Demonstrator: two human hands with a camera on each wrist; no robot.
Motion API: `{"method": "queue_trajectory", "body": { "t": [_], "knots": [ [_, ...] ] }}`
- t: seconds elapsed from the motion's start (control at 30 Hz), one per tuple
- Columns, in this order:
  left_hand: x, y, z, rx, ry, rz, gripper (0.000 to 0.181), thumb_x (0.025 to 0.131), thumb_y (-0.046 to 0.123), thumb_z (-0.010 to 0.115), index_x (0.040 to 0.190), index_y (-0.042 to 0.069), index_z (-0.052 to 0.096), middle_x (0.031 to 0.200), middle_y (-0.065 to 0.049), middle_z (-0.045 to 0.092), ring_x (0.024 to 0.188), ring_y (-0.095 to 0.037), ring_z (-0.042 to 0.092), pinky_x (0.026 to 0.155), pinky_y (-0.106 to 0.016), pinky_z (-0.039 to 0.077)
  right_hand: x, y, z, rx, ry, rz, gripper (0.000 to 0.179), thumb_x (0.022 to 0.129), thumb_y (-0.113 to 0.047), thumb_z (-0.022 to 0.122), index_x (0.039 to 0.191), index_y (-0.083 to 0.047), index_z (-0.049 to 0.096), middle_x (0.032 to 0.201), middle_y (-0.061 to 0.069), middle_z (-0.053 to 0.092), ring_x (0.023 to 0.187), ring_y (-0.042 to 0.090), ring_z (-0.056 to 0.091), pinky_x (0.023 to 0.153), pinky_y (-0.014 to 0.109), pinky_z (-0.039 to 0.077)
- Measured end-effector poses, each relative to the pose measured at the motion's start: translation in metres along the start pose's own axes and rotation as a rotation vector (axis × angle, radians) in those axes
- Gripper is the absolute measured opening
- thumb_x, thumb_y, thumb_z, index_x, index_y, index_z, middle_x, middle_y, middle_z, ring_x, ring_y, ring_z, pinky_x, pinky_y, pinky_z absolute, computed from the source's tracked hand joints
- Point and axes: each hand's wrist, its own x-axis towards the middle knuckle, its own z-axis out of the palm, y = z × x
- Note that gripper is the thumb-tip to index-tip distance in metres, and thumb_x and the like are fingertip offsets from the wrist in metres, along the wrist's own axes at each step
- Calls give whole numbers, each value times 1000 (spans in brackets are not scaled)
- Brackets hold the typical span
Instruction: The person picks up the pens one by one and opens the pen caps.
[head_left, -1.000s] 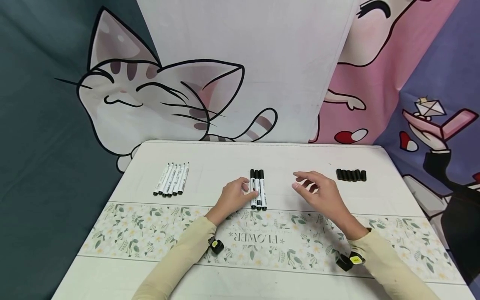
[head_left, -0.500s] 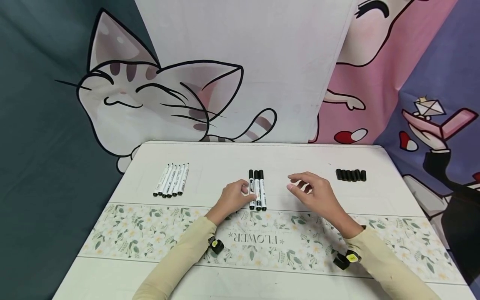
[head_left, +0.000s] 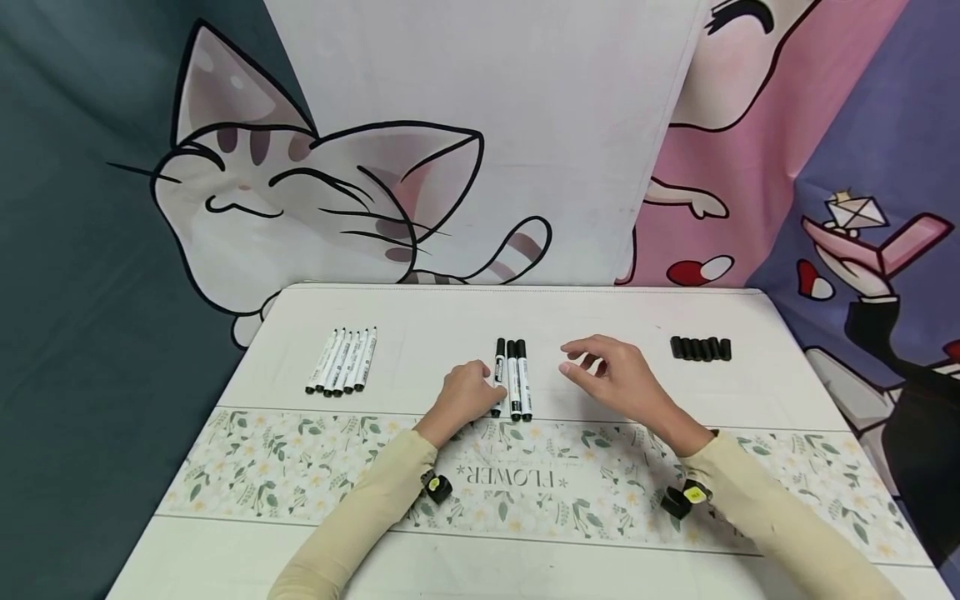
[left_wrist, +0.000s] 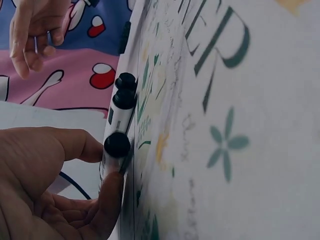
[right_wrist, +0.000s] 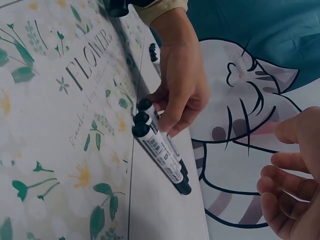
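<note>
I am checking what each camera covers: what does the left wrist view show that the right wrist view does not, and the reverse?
Only the left wrist view shows red-and-white capsule drawings on a pink backdrop. Only the right wrist view shows the drawn cat's face and the left sleeve.

Both show three black-and-white markers, the left hand pinching one, the right hand holding nothing, and the flower-printed table cover.

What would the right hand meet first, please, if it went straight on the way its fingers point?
Probably the rightmost marker of the middle trio, near its black cap; but the right hand looks raised above the table, so it might pass over.
</note>
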Motion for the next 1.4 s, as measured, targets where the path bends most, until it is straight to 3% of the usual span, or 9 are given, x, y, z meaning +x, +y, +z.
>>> {"method": "queue_trajectory", "body": {
  "t": [0.1,0.2,0.33,0.4,0.5,0.6,0.87,1.07,1.4],
  "knots": [
    [-2,-2,-3,-4,1,-30,46,87,27,71,121,-4,68,90,-11,75,89,-29,70,86,-45,57,4,1,0,-3,-18,0,28,96,-28,75,119,-13,75,112,3,73,85,12,65,69,33,55],
    [-4,-6,-8,4,7,-17,43,89,27,70,120,-3,71,93,-11,75,88,-25,68,86,-44,57,7,3,0,4,-34,-7,28,95,-27,75,120,-12,75,113,4,73,86,14,66,69,32,55],
    [-9,-15,-18,-11,-20,62,24,91,22,65,88,0,72,67,-1,60,60,-14,49,60,-30,46,10,4,-1,10,-45,-25,29,94,-25,76,120,-12,75,113,3,73,85,14,67,69,31,55],
    [-12,-18,-24,-37,-33,94,21,92,20,64,83,2,69,62,2,52,54,-11,41,55,-27,37,12,5,-2,9,-52,-27,29,94,-25,77,120,-12,74,115,2,73,85,13,67,69,31,55],
    [-18,-22,-32,-78,-30,112,16,92,19,66,96,6,73,71,6,58,55,-10,48,53,-25,40,13,6,-3,12,-70,-17,30,94,-27,77,120,-14,74,117,2,73,86,11,66,70,31,55],
    [-24,-25,-40,-82,2,134,25,91,20,68,112,9,74,88,5,68,63,-9,57,58,-28,47,14,6,-3,28,-94,4,32,94,-30,77,122,-14,74,116,2,73,87,11,66,73,32,56],
    [-38,-30,-56,-47,97,286,27,91,22,68,117,16,75,98,3,74,76,-12,60,69,-32,47,15,-3,-7,85,-114,43,41,93,-33,78,128,-14,70,109,4,73,86,11,66,74,33,56],
    [-48,-30,-67,-55,112,419,27,95,21,69,121,16,74,103,3,74,89,-15,64,75,-34,49,14,-11,-9,93,-106,31,46,92,-34,79,132,-14,67,107,1,73,85,9,66,74,36,56],
    [-55,-35,-81,-47,151,534,28,95,21,71,123,17,74,114,4,73,96,-14,64,77,-37,55,8,-32,-8,127,-98,-52,47,90,-26,81,133,-14,67,108,-3,71,87,9,65,72,32,56]
  ]
}}
